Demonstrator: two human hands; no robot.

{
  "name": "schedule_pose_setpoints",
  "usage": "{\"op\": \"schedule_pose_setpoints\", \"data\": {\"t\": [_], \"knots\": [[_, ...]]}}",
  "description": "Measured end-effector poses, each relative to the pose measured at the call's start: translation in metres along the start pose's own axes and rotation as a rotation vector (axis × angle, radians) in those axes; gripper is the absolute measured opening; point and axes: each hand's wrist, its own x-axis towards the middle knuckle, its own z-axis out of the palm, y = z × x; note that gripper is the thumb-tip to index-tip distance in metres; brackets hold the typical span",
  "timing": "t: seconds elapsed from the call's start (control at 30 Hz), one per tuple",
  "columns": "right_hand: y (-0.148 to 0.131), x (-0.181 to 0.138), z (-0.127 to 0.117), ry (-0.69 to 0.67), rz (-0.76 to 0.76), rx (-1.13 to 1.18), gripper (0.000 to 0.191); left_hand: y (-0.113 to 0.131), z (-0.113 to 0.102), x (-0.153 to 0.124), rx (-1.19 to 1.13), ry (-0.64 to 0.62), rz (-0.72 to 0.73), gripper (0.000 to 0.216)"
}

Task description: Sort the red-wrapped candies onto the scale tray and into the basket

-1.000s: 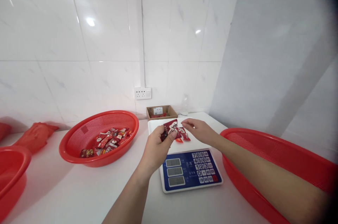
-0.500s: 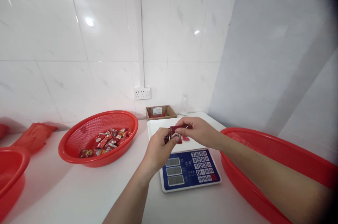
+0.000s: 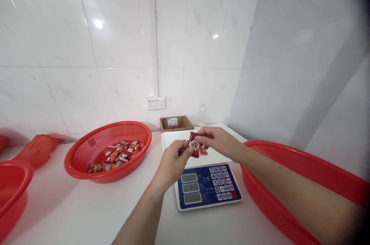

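Observation:
My left hand (image 3: 171, 162) is closed around a few dark red snack packets (image 3: 183, 148), held just above the white pan of a digital scale (image 3: 206, 185). My right hand (image 3: 219, 141) pinches one red packet (image 3: 194, 143) by its top edge, right next to my left hand. Another small red packet (image 3: 203, 151) lies on the scale pan under my hands. The scale's blue front panel with keypad and three displays faces me.
A red mesh basket (image 3: 83, 152) with several red packets stands to the left. A large red basket (image 3: 291, 187) sits under my right forearm. A red basin (image 3: 11, 183) and a red bag (image 3: 37, 148) are far left. A small cardboard box (image 3: 176, 122) stands by the wall.
My right hand moved from open above the scale to my left hand and pinched one packet out of the bunch. My left hand stayed almost still.

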Motion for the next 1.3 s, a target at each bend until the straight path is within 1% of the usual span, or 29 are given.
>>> {"op": "schedule_pose_setpoints", "data": {"t": [0.13,0.23,0.27,0.3,0.37,0.43,0.47,0.53,0.67,0.73,0.8,0.93,1.0,1.07,1.13,1.2,1.3], "knots": [[0.002,-0.001,-0.003,-0.06,-0.002,0.007,0.023,0.001,0.001,-0.001,-0.026,-0.026,-0.031,0.023],[0.001,-0.002,-0.005,-0.115,-0.019,-0.026,0.023,0.0,0.003,0.0,-0.017,-0.026,-0.023,0.021],[0.001,-0.002,-0.007,-0.114,-0.029,-0.045,0.022,0.0,0.003,0.0,-0.014,-0.022,-0.019,0.021],[0.001,-0.001,-0.009,-0.089,-0.04,-0.062,0.022,-0.001,0.003,0.001,-0.013,-0.012,-0.013,0.021],[0.004,0.004,-0.016,0.032,-0.042,-0.09,0.023,-0.003,0.002,0.002,-0.018,0.034,-0.008,0.022],[0.014,0.012,-0.026,0.191,0.008,-0.129,0.024,-0.004,0.0,0.004,-0.043,0.101,-0.011,0.025],[0.021,0.017,-0.032,0.252,0.061,-0.169,0.023,-0.004,-0.001,0.004,-0.062,0.128,-0.014,0.025],[0.039,0.026,-0.042,0.293,0.191,-0.312,0.022,-0.004,-0.004,0.004,-0.093,0.155,-0.025,0.026],[0.079,0.039,-0.054,0.291,0.344,-0.51,0.016,-0.004,-0.005,0.005,-0.105,0.15,-0.039,0.027],[0.095,0.041,-0.055,0.28,0.407,-0.596,0.014,-0.005,-0.005,0.005,-0.107,0.139,-0.033,0.027],[0.105,0.042,-0.054,0.263,0.455,-0.671,0.016,-0.005,-0.004,0.005,-0.103,0.134,-0.03,0.027],[0.115,0.04,-0.053,0.224,0.502,-0.81,0.035,-0.005,-0.005,0.004,-0.076,0.138,-0.02,0.026],[0.117,0.039,-0.052,0.171,0.481,-0.862,0.044,-0.005,-0.005,0.004,-0.069,0.137,-0.019,0.026],[0.117,0.039,-0.051,0.074,0.414,-0.883,0.048,-0.006,-0.005,0.005,-0.07,0.135,-0.019,0.027],[0.117,0.039,-0.05,-0.031,0.343,-0.882,0.046,-0.008,-0.005,0.005,-0.075,0.135,-0.022,0.027],[0.119,0.04,-0.049,-0.102,0.299,-0.878,0.042,-0.008,-0.004,0.006,-0.075,0.135,-0.023,0.026],[0.122,0.042,-0.048,-0.127,0.268,-0.88,0.04,-0.008,-0.004,0.006,-0.08,0.136,-0.021,0.026]]}}
